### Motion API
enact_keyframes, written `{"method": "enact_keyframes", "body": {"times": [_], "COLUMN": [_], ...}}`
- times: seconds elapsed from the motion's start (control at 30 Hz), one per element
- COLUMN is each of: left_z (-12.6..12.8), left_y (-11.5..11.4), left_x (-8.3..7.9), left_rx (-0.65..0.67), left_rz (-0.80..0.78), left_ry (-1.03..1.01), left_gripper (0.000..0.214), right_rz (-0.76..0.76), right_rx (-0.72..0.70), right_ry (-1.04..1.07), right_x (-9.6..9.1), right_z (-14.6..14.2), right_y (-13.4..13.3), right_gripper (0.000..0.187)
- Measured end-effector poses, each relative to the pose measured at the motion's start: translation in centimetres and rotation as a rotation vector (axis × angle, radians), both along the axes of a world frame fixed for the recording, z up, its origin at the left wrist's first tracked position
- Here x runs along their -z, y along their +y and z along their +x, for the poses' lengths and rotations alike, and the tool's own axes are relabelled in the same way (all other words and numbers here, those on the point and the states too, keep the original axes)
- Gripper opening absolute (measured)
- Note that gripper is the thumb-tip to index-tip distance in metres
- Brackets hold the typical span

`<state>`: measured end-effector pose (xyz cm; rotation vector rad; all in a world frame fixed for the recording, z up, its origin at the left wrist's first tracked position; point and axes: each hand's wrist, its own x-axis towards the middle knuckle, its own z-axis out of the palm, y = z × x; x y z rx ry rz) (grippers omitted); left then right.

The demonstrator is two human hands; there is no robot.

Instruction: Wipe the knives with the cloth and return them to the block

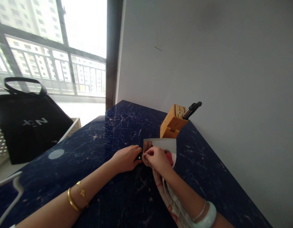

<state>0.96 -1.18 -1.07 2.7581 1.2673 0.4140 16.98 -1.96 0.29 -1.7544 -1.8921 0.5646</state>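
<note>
Black handle, rivets just showing, and the L hand is wrapped round it, thumb & fingers clamped on the cleaver. R hand comes in close beside it, fingertips pinched tog. on a patterned cloth, over the blade nr the handle end; exact contact's partly hidden by the fingers. Cleaver's out front over the dark-blue marbled table, blade pointing R; can't tell if it's resting or held just clear. How far on? Prob. mid-wipe, I'd say: cloth's at the blade now, upper part of the steel is bare & shiny, but no telling which bits are done and which are left. Rest of the cloth trails under the R forearm, w/ a pale bangle at that wrist and a gold bangle on the L. Moving out: wooden knife block just beyond the blade, black-handled knives in it, cleaver outside it. Writing check: no brand legible on blade or block. Far L, black bag w/ white lettering, approx "X", a stylised middle char., "N"; smaller mark lower down's unreadable.
</note>
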Motion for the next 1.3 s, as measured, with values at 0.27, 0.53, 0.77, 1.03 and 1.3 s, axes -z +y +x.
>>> {"method": "enact_keyframes", "body": {"times": [0.27, 0.53, 0.77, 1.03, 1.3], "left_z": [-0.1, 0.3, 0.8, 0.9, 0.9], "left_y": [-0.1, -0.6, -0.7, -0.9, -0.4], "left_x": [-0.5, -0.4, -0.6, -0.3, 0.1], "left_rx": [0.064, 0.105, 0.127, 0.072, 0.086], "left_rz": [0.064, 0.106, 0.183, 0.198, 0.155], "left_ry": [0.035, 0.059, 0.098, 0.109, 0.085], "left_gripper": [0.019, 0.027, 0.032, 0.034, 0.034], "right_rz": [0.081, 0.201, 0.166, 0.149, 0.097], "right_rx": [-0.066, -0.038, -0.011, -0.099, -0.14], "right_ry": [-0.11, -0.238, -0.325, -0.361, -0.403], "right_x": [0.1, 0.1, 0.2, -0.3, -1.1], "right_z": [0.4, 3.4, 3.8, 0.9, 1.1], "right_y": [-0.8, -1.7, -0.6, -0.1, -0.3], "right_gripper": [0.01, 0.013, 0.013, 0.014, 0.014]}}
